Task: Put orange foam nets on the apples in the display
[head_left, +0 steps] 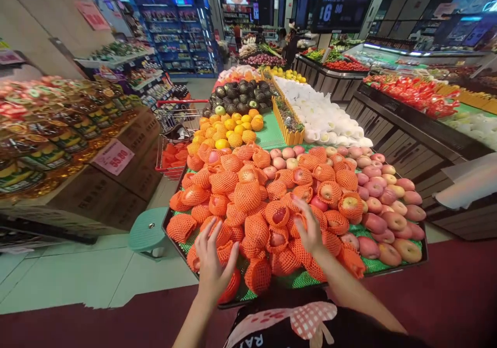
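Observation:
Apples in orange foam nets (247, 197) lie heaped over the front of a fruit stand lined with green matting (306, 279). My left hand (214, 265), fingers spread, rests at or just above the netted apples on the near left; whether it touches them I cannot tell. On the right, my right hand (309, 229) is open too, its fingers bent slightly over netted apples near the middle of the heap. Neither hand holds anything. Bare apples (375, 222) are piled along the right side, beyond my right hand.
Netted oranges (235, 130) and dark-netted fruit (243, 97) lie farther back, beside white-wrapped fruit (322, 112). A shopping cart (176, 151) and a green step stool (149, 231) stand left. Oil bottles (50, 146) top cartons at far left. A roll of bags (469, 185) is at right.

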Demonstrator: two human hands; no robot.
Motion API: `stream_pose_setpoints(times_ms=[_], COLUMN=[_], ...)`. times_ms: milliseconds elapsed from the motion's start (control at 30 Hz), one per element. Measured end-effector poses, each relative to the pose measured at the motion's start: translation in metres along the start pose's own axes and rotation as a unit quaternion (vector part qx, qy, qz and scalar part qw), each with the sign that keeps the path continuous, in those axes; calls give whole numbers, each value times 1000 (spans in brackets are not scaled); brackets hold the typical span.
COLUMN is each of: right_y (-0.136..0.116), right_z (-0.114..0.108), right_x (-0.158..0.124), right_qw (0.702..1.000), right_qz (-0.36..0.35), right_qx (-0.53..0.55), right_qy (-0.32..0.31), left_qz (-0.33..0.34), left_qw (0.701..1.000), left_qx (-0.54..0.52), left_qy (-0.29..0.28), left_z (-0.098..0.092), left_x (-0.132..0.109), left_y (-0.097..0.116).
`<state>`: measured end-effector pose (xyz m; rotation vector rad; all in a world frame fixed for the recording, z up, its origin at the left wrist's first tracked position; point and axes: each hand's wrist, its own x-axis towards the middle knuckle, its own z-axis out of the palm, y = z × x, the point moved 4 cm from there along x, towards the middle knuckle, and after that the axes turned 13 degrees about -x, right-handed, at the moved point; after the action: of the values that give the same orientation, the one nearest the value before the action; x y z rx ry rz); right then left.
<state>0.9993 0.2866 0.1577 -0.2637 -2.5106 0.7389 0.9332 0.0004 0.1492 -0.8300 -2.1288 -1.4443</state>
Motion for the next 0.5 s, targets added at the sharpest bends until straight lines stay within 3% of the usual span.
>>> stream_pose_setpoints(times_ms=[33,67,133,233,300,367,433,500], right_y=[-2,-2,7,32,47,50,34,2], right_z=[-10,-13,-4,16,24,29,38,54], right_x=[-32,-61,-113,-165,-178,-173,-160,-149], right_qw=[998,997,989,931,899,897,912,920], right_qz=[-25,-59,-86,-103,-87,-74,-70,-73], right_qx=[32,35,21,33,31,19,18,38], right_qy=[44,23,-118,-349,-427,-435,-404,-382], left_qz=[-16,-31,-55,-74,-89,-107,-125,-141], left_qw=[1000,999,997,990,981,972,964,956], left_qx=[7,13,29,63,83,103,127,154], left_qy=[11,23,49,105,149,180,198,207], left_z=[-3,-6,-6,-4,-3,-7,-19,-41], left_x=[-6,-14,-29,-49,-60,-71,-85,-103], left_y=[-1,-1,0,10,20,29,34,34])
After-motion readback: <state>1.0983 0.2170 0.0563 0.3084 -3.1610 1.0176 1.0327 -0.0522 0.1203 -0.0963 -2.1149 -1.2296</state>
